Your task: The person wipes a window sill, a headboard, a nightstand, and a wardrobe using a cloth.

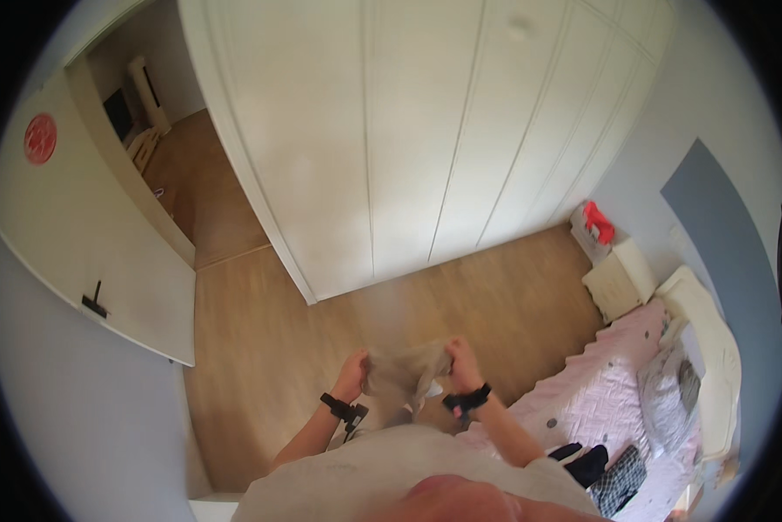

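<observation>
A beige cloth garment (404, 372) is stretched between my two hands, low in front of my body. My left hand (353, 377) grips its left end, and my right hand (461, 367) holds the other end at about the same height. The middle of the cloth sags and looks blurred, so its exact kind is unclear. A black strap with a small device (345, 410) circles my left wrist. Another black strap (468, 399) is around the right one.
A tall white wardrobe (417, 143) stands ahead on the wooden floor (254, 352). At left, a white door (103, 215) stands open. To my right is a bed with a pink quilt (560, 404), bearing dark clothes (586, 464) and a checked cloth (619, 479). A nightstand (619, 280) adjoins it.
</observation>
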The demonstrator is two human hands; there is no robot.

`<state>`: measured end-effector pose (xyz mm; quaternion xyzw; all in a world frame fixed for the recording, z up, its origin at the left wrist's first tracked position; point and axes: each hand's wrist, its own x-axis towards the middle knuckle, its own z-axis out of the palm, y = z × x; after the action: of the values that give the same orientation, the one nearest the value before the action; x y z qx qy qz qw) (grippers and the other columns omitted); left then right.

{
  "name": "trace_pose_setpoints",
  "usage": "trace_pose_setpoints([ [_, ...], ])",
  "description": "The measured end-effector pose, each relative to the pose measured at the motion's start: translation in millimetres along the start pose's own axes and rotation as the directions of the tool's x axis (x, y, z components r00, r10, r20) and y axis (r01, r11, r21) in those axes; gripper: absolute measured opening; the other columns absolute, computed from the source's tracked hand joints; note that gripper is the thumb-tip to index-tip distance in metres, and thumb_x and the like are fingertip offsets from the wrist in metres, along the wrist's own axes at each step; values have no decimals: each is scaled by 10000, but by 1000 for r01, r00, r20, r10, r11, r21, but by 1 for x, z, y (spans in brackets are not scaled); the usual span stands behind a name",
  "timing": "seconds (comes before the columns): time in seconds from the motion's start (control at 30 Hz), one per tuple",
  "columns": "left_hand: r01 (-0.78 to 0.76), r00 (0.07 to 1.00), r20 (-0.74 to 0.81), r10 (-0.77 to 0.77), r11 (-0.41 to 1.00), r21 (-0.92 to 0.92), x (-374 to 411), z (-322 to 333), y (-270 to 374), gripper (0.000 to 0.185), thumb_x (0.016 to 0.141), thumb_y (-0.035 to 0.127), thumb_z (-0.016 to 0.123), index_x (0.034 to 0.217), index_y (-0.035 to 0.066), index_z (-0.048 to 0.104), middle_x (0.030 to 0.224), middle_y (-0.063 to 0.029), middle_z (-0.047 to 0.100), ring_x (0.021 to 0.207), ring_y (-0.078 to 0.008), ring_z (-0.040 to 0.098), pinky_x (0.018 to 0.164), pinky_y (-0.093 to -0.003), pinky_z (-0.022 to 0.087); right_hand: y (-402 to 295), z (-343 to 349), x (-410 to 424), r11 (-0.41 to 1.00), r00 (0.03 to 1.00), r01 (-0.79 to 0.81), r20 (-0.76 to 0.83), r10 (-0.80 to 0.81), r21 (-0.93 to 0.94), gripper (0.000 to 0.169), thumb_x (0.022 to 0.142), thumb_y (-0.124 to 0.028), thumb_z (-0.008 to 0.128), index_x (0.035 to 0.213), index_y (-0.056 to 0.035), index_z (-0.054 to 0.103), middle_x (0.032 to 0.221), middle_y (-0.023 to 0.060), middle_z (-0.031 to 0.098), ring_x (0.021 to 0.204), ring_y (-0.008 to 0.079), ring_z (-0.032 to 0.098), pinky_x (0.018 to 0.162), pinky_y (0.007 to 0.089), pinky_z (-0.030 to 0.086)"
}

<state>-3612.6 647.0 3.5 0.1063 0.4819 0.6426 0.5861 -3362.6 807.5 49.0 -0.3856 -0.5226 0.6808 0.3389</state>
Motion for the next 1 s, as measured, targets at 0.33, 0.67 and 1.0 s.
trace_pose_setpoints([
  [0.33,115,990,30,-140,901,418,146,56,64,274,993,224,485,1040,22,664,1003,-75,693,952,-175,632,866,-326,479,-210,-85,185,899,993,110,-94,-78,423,65,1023,-129,477,1058,-110,528,938,-20,594,869,84,582,761,259,469],
  [0.67,-765,644,711,281,229,602,338,214,116,737,804,272,757,1429,35,445,1196,-222,649,1138,-363,606,978,-427,464,-334,-83,273,1000,987,28,158,-30,11,121,1005,-83,545,1125,-75,537,904,-37,608,791,21,538,702,201,437],
  [1.0,-309,671,702,-239,771,557,471,398,143,276,880,132,700,1098,31,565,1071,-55,661,991,-121,609,844,-276,483,-442,-160,316,870,992,83,-42,-118,-487,118,968,-100,601,1071,-43,611,784,-77,534,728,5,461,624,206,379],
])
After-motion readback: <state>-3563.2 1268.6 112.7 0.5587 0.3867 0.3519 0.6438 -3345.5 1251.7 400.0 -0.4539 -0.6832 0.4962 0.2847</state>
